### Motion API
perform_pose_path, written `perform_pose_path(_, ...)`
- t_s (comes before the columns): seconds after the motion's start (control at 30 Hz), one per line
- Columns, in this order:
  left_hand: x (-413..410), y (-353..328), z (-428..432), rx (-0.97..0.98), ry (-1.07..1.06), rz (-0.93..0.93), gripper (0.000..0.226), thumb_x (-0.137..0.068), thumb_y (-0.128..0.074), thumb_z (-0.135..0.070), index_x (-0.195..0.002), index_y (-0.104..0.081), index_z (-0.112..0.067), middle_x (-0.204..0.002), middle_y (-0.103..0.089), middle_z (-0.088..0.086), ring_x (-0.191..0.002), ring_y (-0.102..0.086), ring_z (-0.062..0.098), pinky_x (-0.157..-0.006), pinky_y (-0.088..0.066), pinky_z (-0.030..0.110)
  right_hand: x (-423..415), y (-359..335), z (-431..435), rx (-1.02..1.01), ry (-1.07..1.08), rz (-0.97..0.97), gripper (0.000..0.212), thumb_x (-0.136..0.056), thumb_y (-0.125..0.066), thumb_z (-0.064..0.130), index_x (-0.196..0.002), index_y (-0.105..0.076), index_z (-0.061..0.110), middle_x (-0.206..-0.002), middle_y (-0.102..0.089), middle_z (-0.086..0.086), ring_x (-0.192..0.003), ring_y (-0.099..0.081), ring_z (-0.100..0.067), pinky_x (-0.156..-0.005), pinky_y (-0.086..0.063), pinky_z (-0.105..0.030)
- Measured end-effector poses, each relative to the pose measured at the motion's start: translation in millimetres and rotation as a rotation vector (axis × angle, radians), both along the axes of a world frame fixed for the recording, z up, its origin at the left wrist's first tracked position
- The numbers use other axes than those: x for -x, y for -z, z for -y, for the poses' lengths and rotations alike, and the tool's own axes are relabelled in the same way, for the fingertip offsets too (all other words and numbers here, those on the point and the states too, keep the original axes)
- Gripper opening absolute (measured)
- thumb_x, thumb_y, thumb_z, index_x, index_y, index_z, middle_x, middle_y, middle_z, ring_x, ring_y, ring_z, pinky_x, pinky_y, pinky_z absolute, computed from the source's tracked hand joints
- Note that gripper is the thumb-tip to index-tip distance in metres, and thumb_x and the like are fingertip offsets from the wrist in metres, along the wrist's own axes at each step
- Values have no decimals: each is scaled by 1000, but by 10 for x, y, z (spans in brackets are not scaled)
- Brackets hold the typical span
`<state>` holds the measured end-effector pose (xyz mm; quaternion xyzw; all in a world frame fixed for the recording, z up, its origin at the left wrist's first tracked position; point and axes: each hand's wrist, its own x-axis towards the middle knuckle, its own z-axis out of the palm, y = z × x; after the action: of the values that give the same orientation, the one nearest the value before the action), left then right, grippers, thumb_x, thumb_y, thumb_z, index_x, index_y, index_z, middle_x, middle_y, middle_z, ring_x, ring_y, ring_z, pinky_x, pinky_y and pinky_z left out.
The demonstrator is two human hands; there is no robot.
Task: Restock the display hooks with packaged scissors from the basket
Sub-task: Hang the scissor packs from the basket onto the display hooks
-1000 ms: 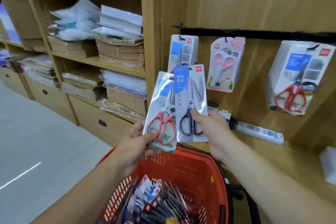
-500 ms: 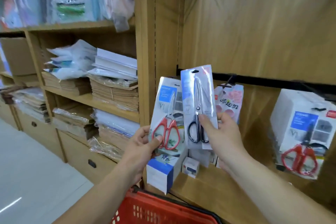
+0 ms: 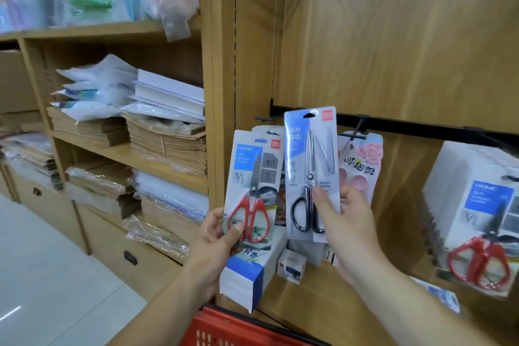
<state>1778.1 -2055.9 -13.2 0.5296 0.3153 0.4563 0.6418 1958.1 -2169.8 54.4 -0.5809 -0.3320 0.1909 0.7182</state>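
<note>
Holding two scissors packs before the rail (image 3: pixel 421 125).
The red pack (image 3: pixel 248 177) is pinched by the left hand (image 3: pixel 216 236), the black pack (image 3: pixel 310 154) by the right hand (image 3: pixel 345 222), its top level with the rail.

At 12 o'clock of the pink pack (image 3: pixel 362 160), open room is left above the black rail (image 3: pixel 407 124). At 3 o'clock a gap is closed off by a thick pack stack (image 3: pixel 474 205).

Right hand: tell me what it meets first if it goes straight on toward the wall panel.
Probably the pink scissors pack hanging on its hook, just behind the right hand and the black-handled scissors pack it grips; depth is unclear.
</note>
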Motion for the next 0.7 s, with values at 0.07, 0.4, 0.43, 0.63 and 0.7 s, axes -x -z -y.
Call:
perform_pose_path(0.07, -15, -31, -16, 0, 14, 13, 23, -101, -63, -6, -123, -59, -13, -108, -78, 17, -96, -76, 31, -72, -58, 34, 38, 16, -23, 1, -8, -1, 17, -97, -76, 38, -107, -69, 26, -101, -81, 4, -99, -77, -19, -94, -62, -47)
perform_pose_path(0.4, -251, -302, -119, 52, -72, -45, 22, -100, -68, -8, -117, -63, -23, -101, -80, 12, -83, -79, 25, -58, -59, 32, 54, 81, -59, 1, -42, -46, 14, -100, -74, 29, -112, -71, 24, -99, -81, 10, -95, -77, -9, -86, -60, -34)
perform_pose_path(0.43, -289, -289, -155, 56, -109, -71, 20, -99, -70, -9, -114, -63, -21, -101, -79, 12, -84, -79, 26, -59, -59, 33, 48, 94, -55, 4, -47, -50, 14, -100, -74, 29, -113, -72, 24, -100, -81, 10, -96, -77, -10, -87, -61, -36)
perform_pose_path(0.63, -447, -194, -269, 121, -147, -188, 20, -94, -78, -19, -108, -65, -12, -103, -77, 11, -93, -78, 26, -76, -65, 40, 45, 179, 179, 33, -41, -64, 8, -100, -74, 24, -107, -71, 21, -96, -81, 6, -89, -77, -10, -72, -60, -24)
perform_pose_path(0.7, -449, -184, -259, 111, -137, -264, 29, -91, -82, -24, -112, -64, -14, -106, -76, 10, -95, -76, 26, -82, -65, 44, 51, 178, 315, 48, -43, -72, 8, -100, -74, 23, -105, -72, 18, -97, -81, 2, -91, -77, -14, -71, -60, -23)
